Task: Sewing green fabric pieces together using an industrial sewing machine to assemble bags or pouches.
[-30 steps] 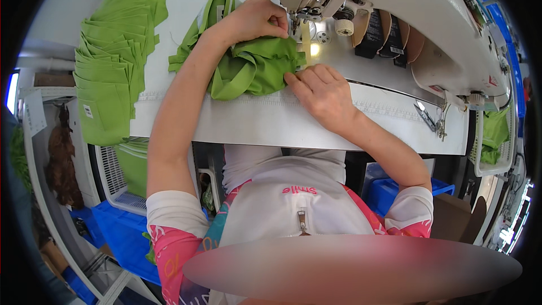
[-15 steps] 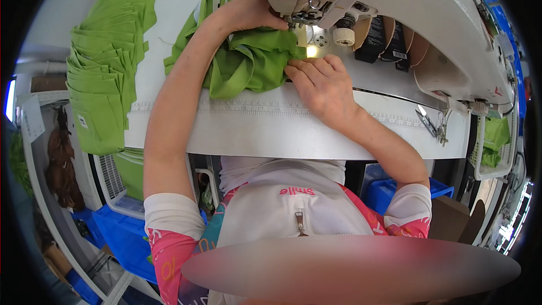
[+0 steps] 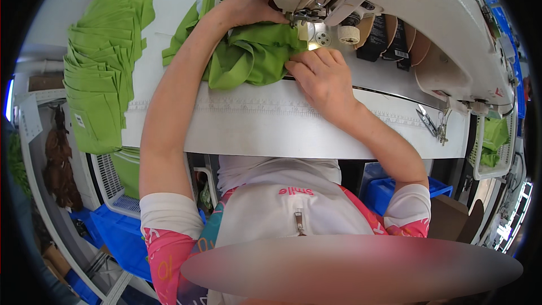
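Green garment (image 3: 268, 48) bunched on the desk (image 3: 243, 135), well back from the near edge, right end by the sewing machine (image 3: 389, 0) foot. We see left hand (image 3: 254, 4) bent over it, fingertips hidden, grip unclear; right hand (image 3: 327, 85) curled, fingers together, touching its right end, can't tell if pinching. Green pieces (image 3: 104, 73) overlap along left edge.

A hand could pass over the front of the table (image 3: 248, 135) between the forearms (image 3: 179, 85). The sewing machine (image 3: 451, 39) stands in the way beyond the right hand (image 3: 326, 82); a green stack (image 3: 107, 62) blocks the left, scissors (image 3: 427, 121) the right end.
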A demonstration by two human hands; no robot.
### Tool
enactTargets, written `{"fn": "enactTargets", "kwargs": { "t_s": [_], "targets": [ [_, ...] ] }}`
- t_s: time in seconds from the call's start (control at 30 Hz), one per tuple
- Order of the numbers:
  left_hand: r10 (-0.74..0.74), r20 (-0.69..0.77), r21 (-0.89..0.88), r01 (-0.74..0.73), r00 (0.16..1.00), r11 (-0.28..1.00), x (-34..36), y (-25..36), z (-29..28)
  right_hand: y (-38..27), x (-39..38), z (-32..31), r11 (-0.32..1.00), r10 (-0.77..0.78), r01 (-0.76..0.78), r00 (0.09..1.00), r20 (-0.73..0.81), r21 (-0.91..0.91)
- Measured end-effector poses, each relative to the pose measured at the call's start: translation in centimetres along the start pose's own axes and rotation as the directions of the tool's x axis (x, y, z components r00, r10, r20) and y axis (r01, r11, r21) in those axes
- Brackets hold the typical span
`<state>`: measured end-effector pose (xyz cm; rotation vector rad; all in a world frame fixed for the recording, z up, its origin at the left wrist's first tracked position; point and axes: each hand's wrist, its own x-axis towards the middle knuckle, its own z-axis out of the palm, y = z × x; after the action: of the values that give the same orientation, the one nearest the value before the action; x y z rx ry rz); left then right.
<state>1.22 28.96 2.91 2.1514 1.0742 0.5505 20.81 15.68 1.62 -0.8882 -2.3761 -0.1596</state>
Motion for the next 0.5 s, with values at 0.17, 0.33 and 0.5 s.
{"fn": "enactTargets", "kwargs": {
  "t_s": [0.17, 0.33, 0.5],
  "targets": [
    [0.075, -0.073, 0.044, -0.072, 0.995, 0.996, 0.0, -0.4, 0.7, 0.0, -0.8, -0.1, 0.998, 0.02, -0.02, 1.0, 0.009, 0.065],
    [0.133, -0.042, 0.038, -0.131, 0.99, 0.991, 1.3, -0.2, -0.9, 0.7, -0.4, -0.5, 0.997, 0.016, -0.018, 1.0, 0.018, 0.077],
    [-0.045, 0.107, -0.018, 0.047, 0.993, 0.999, 4.3, -1.1, -2.4, 2.0, 0.3, 0.3, 0.996, 0.06, -0.063, 0.997, 0.04, 0.069]
  ]
}}
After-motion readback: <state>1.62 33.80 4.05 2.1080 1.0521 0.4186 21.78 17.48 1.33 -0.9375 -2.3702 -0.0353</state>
